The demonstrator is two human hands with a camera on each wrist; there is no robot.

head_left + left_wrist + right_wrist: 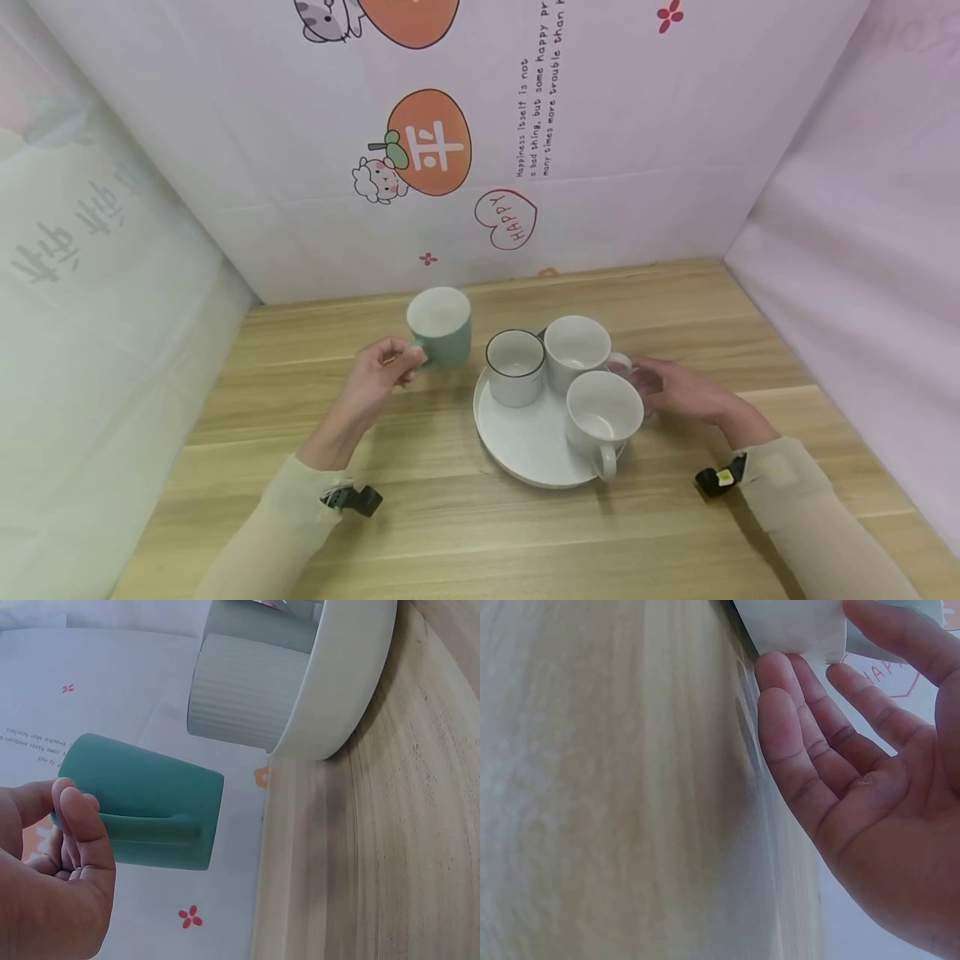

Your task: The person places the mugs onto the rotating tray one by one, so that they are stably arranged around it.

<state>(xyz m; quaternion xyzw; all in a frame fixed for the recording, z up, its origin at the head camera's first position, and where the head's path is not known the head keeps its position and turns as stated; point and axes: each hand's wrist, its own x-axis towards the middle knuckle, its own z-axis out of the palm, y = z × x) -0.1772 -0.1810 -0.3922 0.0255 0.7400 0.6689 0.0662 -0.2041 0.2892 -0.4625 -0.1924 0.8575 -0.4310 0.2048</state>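
My left hand (382, 367) pinches the handle of a teal mug (450, 342) with a pale inside. The left wrist view shows this mug (150, 791) upright, its base raised over the wood. To its right, a round white tray (517, 450) carries a black-rimmed white mug (515, 379) and two plain white mugs, one at the back (576, 343) and one in front (603, 408). At the tray's right side is my right hand (686, 392), near the back mug's handle. Seen from the right wrist, its fingertips (780, 712) touch a white surface, fingers mostly extended.
The wooden table (450, 533) runs back to a white printed cloth (637, 167) with cartoon fruit and lettering. More white cloth hangs along the left (97, 333) and right (862, 250) sides. Each sleeve end has a small black wrist camera.
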